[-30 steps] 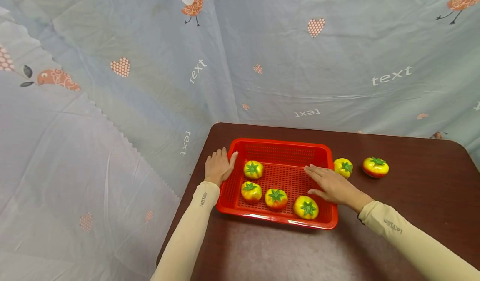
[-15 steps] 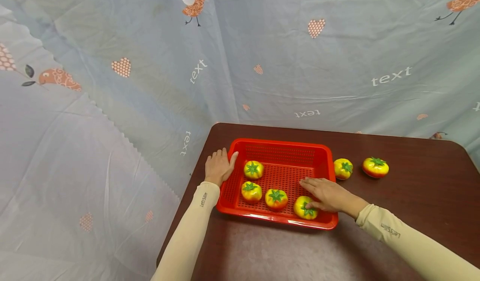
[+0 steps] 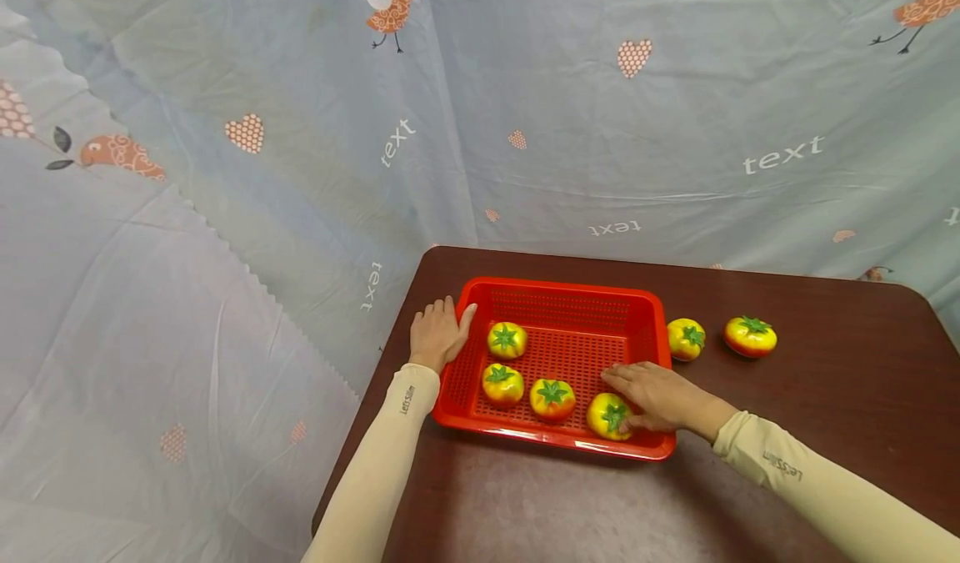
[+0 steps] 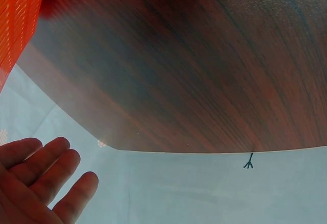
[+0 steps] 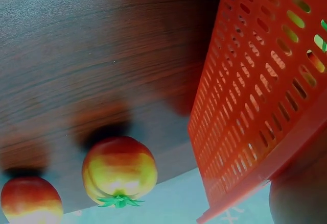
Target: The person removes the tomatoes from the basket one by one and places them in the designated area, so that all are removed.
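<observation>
In the head view, a red perforated plastic basket stands on the dark table. It contains several yellow-red toy tomatoes with green leaf tops. My left hand rests on the basket's left rim, its fingers extended. Inside the right part of the basket, my right hand is at the front-right tomato. The thumb overlaps this tomato's right side, while the fairly straight fingers reach along its far side. A full grip is not visible. In the left wrist view, the left fingers are spread slightly apart.
Two more tomatoes lie outside, right of the basket: one close to its wall, the other farther right. Patterned cloth hangs behind and left of the brown wooden table.
My right hand has moved left and down onto the front-right tomato. Its thumb has shifted from over the leaf top to the tomato's right side. The left hand has stayed in place.
</observation>
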`<control>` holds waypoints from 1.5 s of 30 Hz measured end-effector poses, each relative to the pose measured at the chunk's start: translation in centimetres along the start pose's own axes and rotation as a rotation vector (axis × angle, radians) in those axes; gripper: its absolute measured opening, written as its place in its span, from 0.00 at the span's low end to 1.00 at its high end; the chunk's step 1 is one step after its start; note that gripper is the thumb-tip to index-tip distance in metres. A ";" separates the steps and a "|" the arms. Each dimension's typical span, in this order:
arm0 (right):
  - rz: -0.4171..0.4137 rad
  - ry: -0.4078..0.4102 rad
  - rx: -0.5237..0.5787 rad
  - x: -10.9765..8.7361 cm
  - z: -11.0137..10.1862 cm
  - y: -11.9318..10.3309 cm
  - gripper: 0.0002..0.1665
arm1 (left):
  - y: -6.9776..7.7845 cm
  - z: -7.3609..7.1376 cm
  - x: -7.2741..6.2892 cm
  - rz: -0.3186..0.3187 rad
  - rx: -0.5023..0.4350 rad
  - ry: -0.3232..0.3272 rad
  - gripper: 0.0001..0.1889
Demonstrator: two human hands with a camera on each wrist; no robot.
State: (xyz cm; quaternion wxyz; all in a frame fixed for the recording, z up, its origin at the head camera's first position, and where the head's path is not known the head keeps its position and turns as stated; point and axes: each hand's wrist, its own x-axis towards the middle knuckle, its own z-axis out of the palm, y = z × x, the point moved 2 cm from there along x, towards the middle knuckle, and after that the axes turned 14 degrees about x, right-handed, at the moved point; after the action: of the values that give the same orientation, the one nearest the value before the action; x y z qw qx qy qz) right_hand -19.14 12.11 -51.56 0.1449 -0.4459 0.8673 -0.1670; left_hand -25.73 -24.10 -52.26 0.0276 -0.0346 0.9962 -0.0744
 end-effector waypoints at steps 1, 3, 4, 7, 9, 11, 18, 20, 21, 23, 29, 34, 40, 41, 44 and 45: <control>0.002 -0.006 -0.005 0.0 0.0 0.0 0.45 | 0.0 0.0 0.0 -0.001 0.002 0.000 0.44; 0.004 -0.018 -0.013 0.1 0.2 -0.1 0.45 | 0.0 0.1 0.0 -0.001 0.003 0.003 0.44; 0.004 -0.023 -0.019 0.1 0.2 -0.1 0.45 | 0.0 0.1 0.0 -0.001 0.004 0.004 0.44; 0.004 -0.036 -0.035 0.2 0.4 -0.1 0.45 | 0.1 0.1 -0.1 -0.001 0.006 0.004 0.44; 0.001 -0.041 -0.054 0.2 0.4 -0.2 0.44 | 0.1 0.1 -0.1 -0.001 0.006 0.003 0.44; -0.001 -0.046 -0.072 0.2 0.4 -0.3 0.42 | 0.1 0.1 -0.1 -0.001 0.007 0.003 0.43; -0.003 -0.054 -0.096 0.1 0.5 -0.6 0.41 | 0.1 0.1 -0.2 0.002 0.002 0.009 0.43; 0.000 -0.048 -0.071 0.1 0.6 -0.6 0.41 | 0.1 0.1 -0.2 0.002 0.001 0.009 0.43; 0.000 -0.046 -0.060 0.1 0.6 -0.6 0.40 | 0.1 0.0 -0.2 0.002 0.002 0.008 0.43; -0.011 -0.040 -0.052 0.2 0.6 -0.7 0.39 | 0.1 0.0 -0.2 0.003 0.005 0.009 0.43; -0.040 -0.030 -0.072 0.2 0.7 -0.8 0.37 | 0.0 -0.1 -0.1 0.005 0.008 0.009 0.43; -0.034 -0.045 -0.048 0.2 0.6 -1.0 0.36 | -0.1 -0.1 -0.2 0.005 0.002 0.002 0.43; -0.042 -0.045 0.002 0.4 0.9 -1.2 0.40 | 0.0 -0.1 -0.2 0.005 0.001 0.014 0.42; -0.041 -0.046 0.008 0.4 0.9 -1.2 0.41 | 0.0 -0.2 -0.2 0.004 0.000 0.014 0.42; -0.023 -0.053 0.005 0.6 1.0 -1.3 0.40 | 0.1 -0.3 -0.2 0.006 -0.004 0.016 0.42; -0.020 -0.054 -0.002 0.6 1.1 -1.3 0.40 | 0.1 -0.3 -0.2 0.005 -0.002 0.016 0.42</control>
State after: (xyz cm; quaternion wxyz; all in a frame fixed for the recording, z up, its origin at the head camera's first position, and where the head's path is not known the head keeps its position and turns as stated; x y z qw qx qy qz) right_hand -18.13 10.72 -52.05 0.1661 -0.4590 0.8588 -0.1556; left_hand -25.55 -23.94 -51.96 0.0200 -0.0314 0.9966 -0.0738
